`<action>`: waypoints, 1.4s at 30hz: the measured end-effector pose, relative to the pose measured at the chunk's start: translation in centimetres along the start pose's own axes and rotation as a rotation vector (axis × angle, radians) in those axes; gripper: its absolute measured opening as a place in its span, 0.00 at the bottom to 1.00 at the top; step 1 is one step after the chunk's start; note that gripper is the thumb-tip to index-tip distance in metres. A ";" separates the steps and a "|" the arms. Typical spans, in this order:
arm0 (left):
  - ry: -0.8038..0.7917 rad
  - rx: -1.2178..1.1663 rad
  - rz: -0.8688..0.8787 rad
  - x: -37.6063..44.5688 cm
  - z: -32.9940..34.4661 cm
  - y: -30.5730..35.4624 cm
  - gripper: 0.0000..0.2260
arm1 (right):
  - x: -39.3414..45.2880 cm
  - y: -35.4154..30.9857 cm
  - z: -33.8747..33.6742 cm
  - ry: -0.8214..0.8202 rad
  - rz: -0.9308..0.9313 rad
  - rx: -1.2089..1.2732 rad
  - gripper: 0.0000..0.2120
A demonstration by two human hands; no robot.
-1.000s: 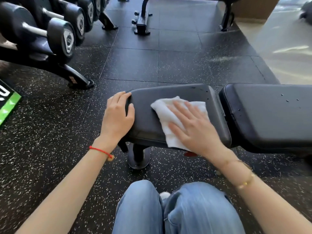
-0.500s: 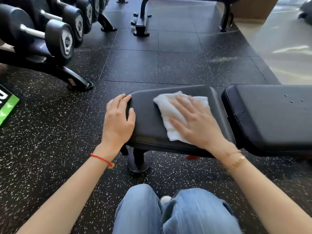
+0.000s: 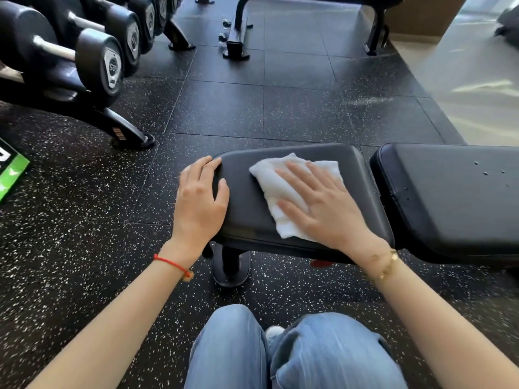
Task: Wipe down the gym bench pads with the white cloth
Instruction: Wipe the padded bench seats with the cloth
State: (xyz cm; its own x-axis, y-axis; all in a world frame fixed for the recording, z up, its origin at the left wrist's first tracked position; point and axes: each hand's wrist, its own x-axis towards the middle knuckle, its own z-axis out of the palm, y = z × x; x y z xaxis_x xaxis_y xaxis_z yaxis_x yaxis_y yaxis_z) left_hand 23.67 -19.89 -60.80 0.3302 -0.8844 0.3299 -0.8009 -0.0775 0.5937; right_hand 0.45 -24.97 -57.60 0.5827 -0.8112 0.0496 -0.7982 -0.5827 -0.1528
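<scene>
Change: since half a second ago the white cloth [image 3: 283,197] and the right hand [image 3: 323,204] on it have slid a little toward the far edge of the seat pad [image 3: 244,209]; the left hand [image 3: 200,203] has stayed at the pad's left end
Right hand: fingers straight and spread, palm flat, pressing the cloth down onto the pad; a gold bracelet [image 3: 386,266] sits at the wrist
Left hand: fingers relaxed and slightly apart, draped over the left end of the seat pad, thumb lying on its top; it holds nothing; a red string bracelet [image 3: 172,264] circles the wrist
White cloth: crumpled, lying on the middle of the seat pad's top, partly under the right hand; its near corner reaches the pad's front edge
Seat pad: black, on a black post [image 3: 230,265]; just to its right, apart by a narrow gap, lies the longer back pad [image 3: 455,203], with a few droplets on it
Floor: black speckled rubber tiles [image 3: 280,108]
Surroundings: a dumbbell rack [image 3: 84,57] at far left; knees in blue jeans [image 3: 295,355] at the bottom
</scene>
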 end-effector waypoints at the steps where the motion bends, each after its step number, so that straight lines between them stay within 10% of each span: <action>1: -0.002 0.002 -0.002 0.0 0.0 0.0 0.20 | -0.1 0.9 -0.2 -0.002 0.040 0.011 0.32; 25: -0.019 -0.150 0.218 0.1 -0.9 -0.1 0.17 | -7.9 -1.1 5.0 0.573 -0.077 -0.500 0.29; 42: -0.034 -0.127 0.219 0.1 -0.9 0.1 0.12 | -8.2 2.0 2.7 0.393 0.148 -0.256 0.36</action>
State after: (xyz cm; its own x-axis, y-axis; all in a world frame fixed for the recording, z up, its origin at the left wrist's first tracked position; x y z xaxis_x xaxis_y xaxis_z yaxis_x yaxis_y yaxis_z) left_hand 24.09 -19.58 -60.09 0.1373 -0.8889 0.4369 -0.7818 0.1736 0.5988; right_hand -5.55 -19.33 -60.97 0.3979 -0.8148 0.4217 -0.9086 -0.4135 0.0583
